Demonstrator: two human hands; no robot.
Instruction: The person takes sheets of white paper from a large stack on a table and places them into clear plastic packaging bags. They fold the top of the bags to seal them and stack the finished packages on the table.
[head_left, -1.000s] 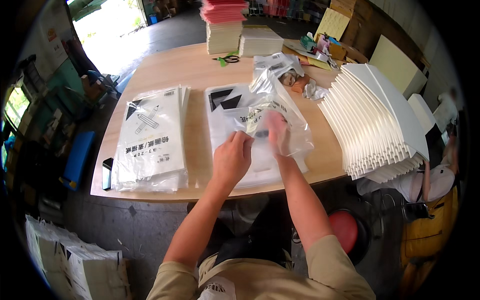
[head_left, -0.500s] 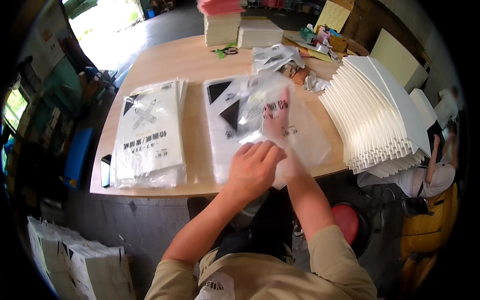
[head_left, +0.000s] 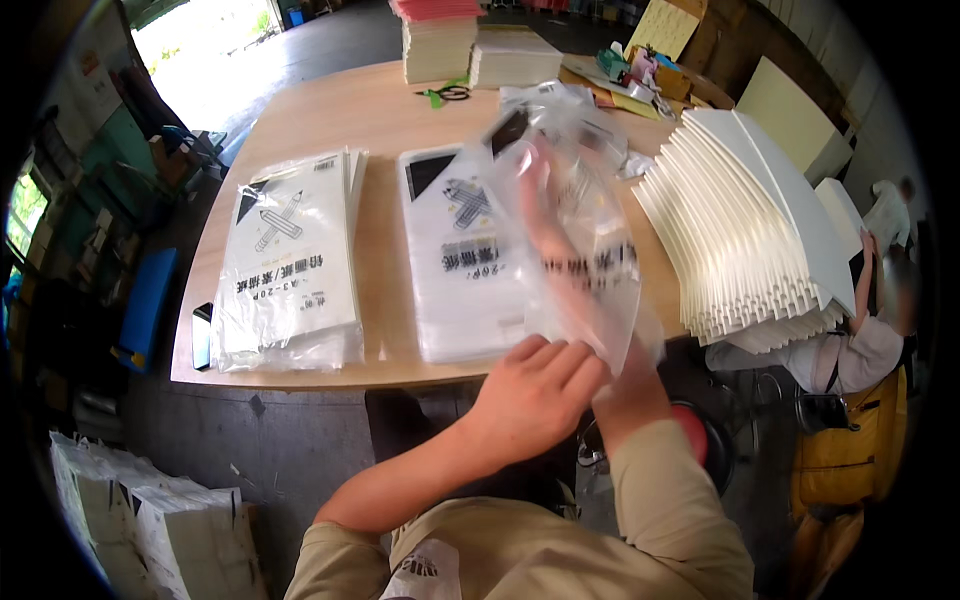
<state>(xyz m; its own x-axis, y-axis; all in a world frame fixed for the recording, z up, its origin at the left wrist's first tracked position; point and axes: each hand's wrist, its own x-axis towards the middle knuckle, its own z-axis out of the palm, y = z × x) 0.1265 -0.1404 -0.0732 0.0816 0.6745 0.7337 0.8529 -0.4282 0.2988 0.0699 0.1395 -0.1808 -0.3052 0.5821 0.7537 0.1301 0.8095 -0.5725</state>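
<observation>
My left hand (head_left: pixel 540 395) is closed on the mouth edge of a clear plastic bag (head_left: pixel 612 265) with dark print and a black corner patch. Reaching inside that bag, my right hand (head_left: pixel 545 205) looks stretched out and open, blurred by motion and seen through the film. A stack of similar printed bags (head_left: pixel 440 300) lies flat on the table just left of the raised bag, which partly covers it. Farther left sits a pile of filled paper packs (head_left: pixel 295 270) in clear wrapping, with crossed pencils printed on top.
The wooden table (head_left: pixel 330 110) carries a fanned stack of white sheets (head_left: pixel 730 240) at right. Scissors (head_left: pixel 453 93), paper stacks (head_left: pixel 515 58) and crumpled plastic stand toward the back. A phone (head_left: pixel 202 335) lies at the left edge. Another person (head_left: pixel 865 360) is at far right.
The bag has lifted and swung right, now standing fuller around my right hand and forearm. My left hand has moved right and slightly down with its edge, uncovering more of the bag stack.
</observation>
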